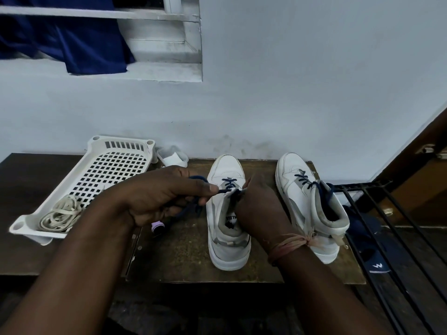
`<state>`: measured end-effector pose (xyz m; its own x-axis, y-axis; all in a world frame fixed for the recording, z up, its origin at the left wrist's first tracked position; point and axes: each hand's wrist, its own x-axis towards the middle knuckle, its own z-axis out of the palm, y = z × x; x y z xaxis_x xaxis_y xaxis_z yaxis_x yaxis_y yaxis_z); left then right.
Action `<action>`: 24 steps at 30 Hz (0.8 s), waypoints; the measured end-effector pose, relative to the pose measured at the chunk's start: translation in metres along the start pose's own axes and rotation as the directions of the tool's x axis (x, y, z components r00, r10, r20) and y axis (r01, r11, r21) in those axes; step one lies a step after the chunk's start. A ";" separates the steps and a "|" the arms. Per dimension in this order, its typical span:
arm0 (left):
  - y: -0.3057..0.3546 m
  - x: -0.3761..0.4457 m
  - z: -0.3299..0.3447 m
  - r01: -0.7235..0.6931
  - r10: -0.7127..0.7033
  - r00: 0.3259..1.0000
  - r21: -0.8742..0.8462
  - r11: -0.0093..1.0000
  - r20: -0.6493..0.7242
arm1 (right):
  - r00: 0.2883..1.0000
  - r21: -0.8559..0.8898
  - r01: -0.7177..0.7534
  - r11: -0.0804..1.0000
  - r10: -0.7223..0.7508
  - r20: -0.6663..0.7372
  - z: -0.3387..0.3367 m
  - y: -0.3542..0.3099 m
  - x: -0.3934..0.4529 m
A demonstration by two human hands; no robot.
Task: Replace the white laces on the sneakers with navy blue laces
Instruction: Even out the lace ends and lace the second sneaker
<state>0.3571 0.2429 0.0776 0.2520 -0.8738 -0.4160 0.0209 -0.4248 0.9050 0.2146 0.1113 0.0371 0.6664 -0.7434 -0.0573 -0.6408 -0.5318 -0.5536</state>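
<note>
A dark wooden worktop (pixel 183 252) stands against a pale wall. On its left part lies a white perforated tray (pixel 101 175), tilted slightly, with a coil of white laces (pixel 61 215) at its near end. Behind the tray sits a small clear cup (pixel 173 158). A little lilac-and-black object (pixel 157 226) (too small to identify) lies near the middle. Two white sneakers stand toes to the wall: the left sneaker (pixel 226 238) and the right sneaker (pixel 312 204), both threaded with navy laces (pixel 228 183).

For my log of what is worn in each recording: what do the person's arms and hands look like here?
Both forearms are bare, with no sleeves in view and no gloves. The left hand shows no rings or bands. Behind the right hand, the right wrist carries several turns of thin thread, pinkish and tan, knotted at the outer side with short loose ends. No watch is visible.
</note>
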 end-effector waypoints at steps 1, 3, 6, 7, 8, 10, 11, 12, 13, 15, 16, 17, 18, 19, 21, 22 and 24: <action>-0.002 0.001 -0.001 0.002 -0.002 1.000 -0.004 1.000 0.006 | 0.999 0.004 0.023 1.000 -0.022 -0.043 0.001 0.001 0.000; -0.005 0.003 -0.003 0.013 -0.013 1.000 -0.011 1.000 0.014 | 0.999 -0.002 0.037 0.999 -0.037 -0.020 0.002 0.003 0.001; -0.005 0.004 -0.003 0.062 -0.060 0.998 0.115 0.991 -0.019 | 1.000 0.032 0.011 0.999 -0.010 -0.022 0.002 0.005 0.004; -0.006 0.005 -0.004 0.085 -0.078 0.996 0.178 0.980 -0.045 | 1.000 0.051 0.004 0.999 -0.003 -0.017 0.002 0.007 0.005; -0.009 0.006 -0.006 0.115 -0.101 0.992 0.231 0.966 -0.073 | 1.000 0.069 -0.008 0.998 0.009 -0.006 0.002 0.008 0.007; -0.015 0.009 -0.009 0.214 -0.176 0.973 0.301 0.929 -0.148 | 1.000 0.092 -0.026 0.995 0.025 0.016 0.001 0.012 0.009; -0.018 0.012 -0.010 0.279 -0.227 0.955 0.321 0.905 -0.190 | 0.999 0.089 -0.026 0.996 0.024 0.024 -0.001 0.013 0.010; -0.021 0.016 -0.010 0.339 -0.271 0.933 0.320 0.885 -0.238 | 0.999 0.089 -0.024 0.996 0.021 0.032 -0.003 0.013 0.010; -0.021 0.019 -0.008 0.379 -0.294 0.911 0.306 0.873 -0.288 | 0.999 0.092 -0.023 0.995 0.020 0.039 -0.004 0.014 0.010; -0.024 0.027 -0.005 0.382 -0.261 0.890 0.299 0.875 -0.373 | 0.999 0.104 -0.025 0.994 0.021 0.044 -0.004 0.014 0.011; -0.026 0.030 -0.003 0.348 -0.207 0.895 0.331 0.877 -0.395 | 0.999 0.099 -0.024 0.995 0.019 0.044 -0.005 0.014 0.011; -0.028 0.033 -0.004 0.304 -0.143 0.910 0.390 0.869 -0.390 | 0.999 0.085 -0.015 0.996 0.011 0.045 -0.004 0.014 0.012; -0.030 0.036 -0.005 0.263 -0.094 0.929 0.457 0.850 -0.359 | 0.998 0.076 -0.008 0.997 0.004 0.055 -0.006 0.013 0.011; -0.030 0.037 -0.005 0.242 -0.077 0.945 0.525 0.816 -0.317 | 0.997 0.074 0.003 0.997 -0.009 0.074 -0.007 0.013 0.011; -0.029 0.037 -0.003 0.223 -0.069 0.961 0.603 0.766 -0.267 | 0.992 0.080 0.030 0.996 -0.040 0.123 -0.012 0.012 0.011; -0.028 0.037 -0.003 0.208 -0.061 0.965 0.608 0.766 -0.253 | 0.989 0.090 0.039 0.995 -0.051 0.141 -0.014 0.012 0.012; -0.023 0.034 -0.005 0.159 -0.004 0.966 0.585 0.796 -0.258 | 0.987 0.133 0.047 0.990 -0.066 0.146 -0.016 0.012 0.013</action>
<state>0.3696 0.2243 0.0433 0.4929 -0.7816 -0.3823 -0.5089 -0.6153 0.6020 0.2095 0.0882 0.0431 0.7558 -0.6394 -0.1411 -0.5526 -0.5071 -0.6614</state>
